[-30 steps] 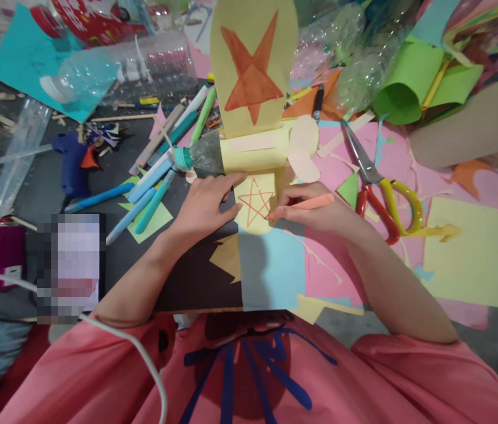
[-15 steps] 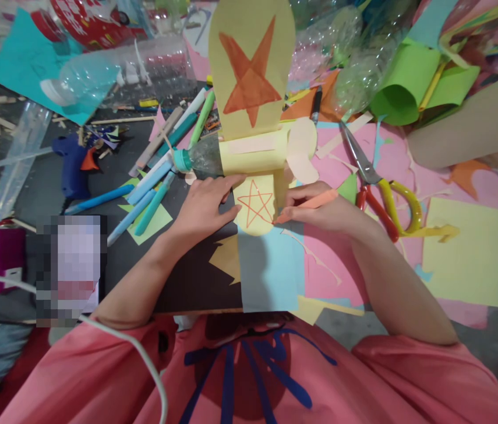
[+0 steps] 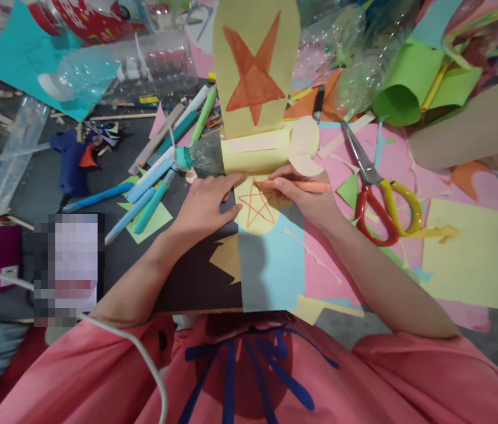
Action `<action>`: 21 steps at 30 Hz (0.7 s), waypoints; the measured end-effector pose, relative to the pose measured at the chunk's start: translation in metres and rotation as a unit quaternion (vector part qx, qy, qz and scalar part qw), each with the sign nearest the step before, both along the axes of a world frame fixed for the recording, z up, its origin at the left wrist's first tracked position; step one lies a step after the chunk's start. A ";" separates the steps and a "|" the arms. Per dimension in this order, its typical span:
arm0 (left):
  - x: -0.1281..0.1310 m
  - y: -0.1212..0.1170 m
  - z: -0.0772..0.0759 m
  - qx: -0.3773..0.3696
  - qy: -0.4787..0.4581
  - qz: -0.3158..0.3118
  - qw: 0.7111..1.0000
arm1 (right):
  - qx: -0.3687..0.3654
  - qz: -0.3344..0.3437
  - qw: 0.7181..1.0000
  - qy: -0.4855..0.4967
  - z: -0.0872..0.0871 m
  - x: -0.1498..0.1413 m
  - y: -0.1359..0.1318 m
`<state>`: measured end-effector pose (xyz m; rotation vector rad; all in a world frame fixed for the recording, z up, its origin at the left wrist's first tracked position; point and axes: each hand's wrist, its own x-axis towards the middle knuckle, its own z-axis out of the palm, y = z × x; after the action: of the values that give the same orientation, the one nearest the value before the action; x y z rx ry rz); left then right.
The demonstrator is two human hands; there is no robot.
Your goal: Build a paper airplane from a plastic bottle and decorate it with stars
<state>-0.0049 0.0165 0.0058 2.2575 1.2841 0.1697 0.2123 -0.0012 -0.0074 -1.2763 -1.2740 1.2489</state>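
While the upper flap (image 3: 291, 41) is bearing a filled orange star (image 3: 255, 79), the lower flap (image 3: 263, 223) beside the wrapped bottle (image 3: 255, 159) is showing only a star outline (image 3: 255, 204), uncoloured inside. The right hand (image 3: 304, 194) is clamping an orange marker (image 3: 311, 186) in its fingers near the outline's top; the left hand (image 3: 207, 203), fingers apart, is bracing the flap's edge.

This looks like a craft workspace, whether workshop or classroom I cannot tell: the cluttered desk (image 3: 119, 165) has scissors (image 3: 366, 166) at three o'clock, felt-tip pens (image 3: 152, 175) at ten, rolled green paper (image 3: 410, 73) at two and star-marked yellow paper (image 3: 256, 219) at the dial's centre.
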 end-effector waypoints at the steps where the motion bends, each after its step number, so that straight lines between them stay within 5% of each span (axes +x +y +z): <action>1: 0.000 0.000 0.000 0.000 0.001 0.000 1.000 | 0.007 -0.003 1.000 -0.005 -0.001 0.000 0.000; 21: 0.002 0.000 0.001 -0.010 0.010 0.003 1.000 | -0.001 0.033 0.999 -0.009 -0.002 0.003 -0.004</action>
<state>-0.0033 0.0164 0.0070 2.2444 1.2974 0.1350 0.2152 -0.0049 -0.0090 -1.2577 -1.3375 1.2873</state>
